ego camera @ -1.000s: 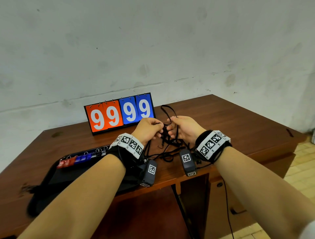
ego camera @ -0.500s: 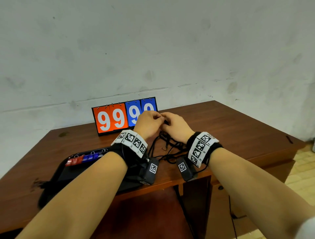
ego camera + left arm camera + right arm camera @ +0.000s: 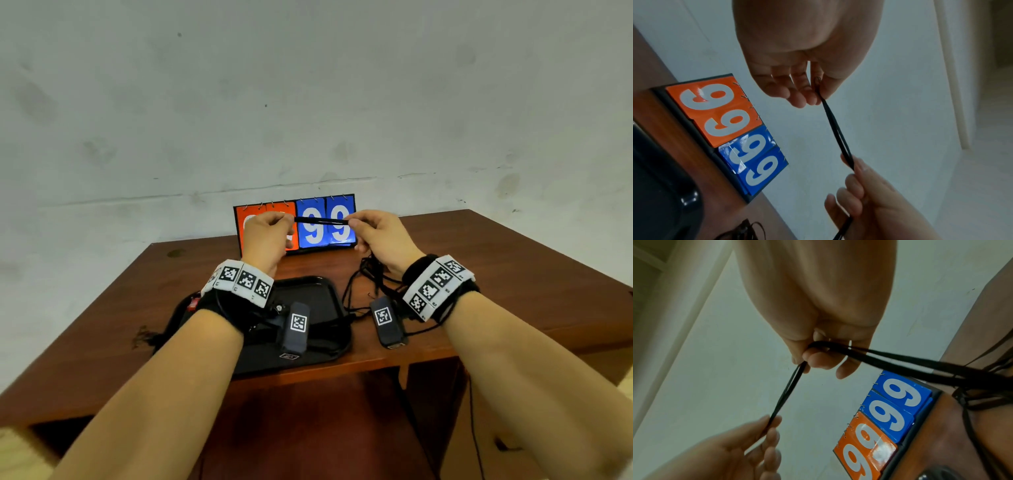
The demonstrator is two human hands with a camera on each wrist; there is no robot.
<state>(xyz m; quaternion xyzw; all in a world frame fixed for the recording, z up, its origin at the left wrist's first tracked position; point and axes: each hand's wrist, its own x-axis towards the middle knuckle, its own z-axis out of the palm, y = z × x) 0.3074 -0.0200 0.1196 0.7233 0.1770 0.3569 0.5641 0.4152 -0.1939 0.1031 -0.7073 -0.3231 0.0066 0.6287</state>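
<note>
A thin black elastic band is stretched taut between my two hands, held up in front of the flip scoreboard. My left hand pinches its left end between thumb and fingers. My right hand grips the other end, and the band passes through its curled fingers. More black bands trail from the right hand to a tangled heap on the table.
The scoreboard showing 99 in orange and 99 in blue stands at the back of the brown wooden table, against a grey wall. A black tray lies near the front edge under my left wrist.
My hands have risen from the heap and pulled apart, drawing one band taut between them. The head view has shifted, so the table sits lower and more central.
</note>
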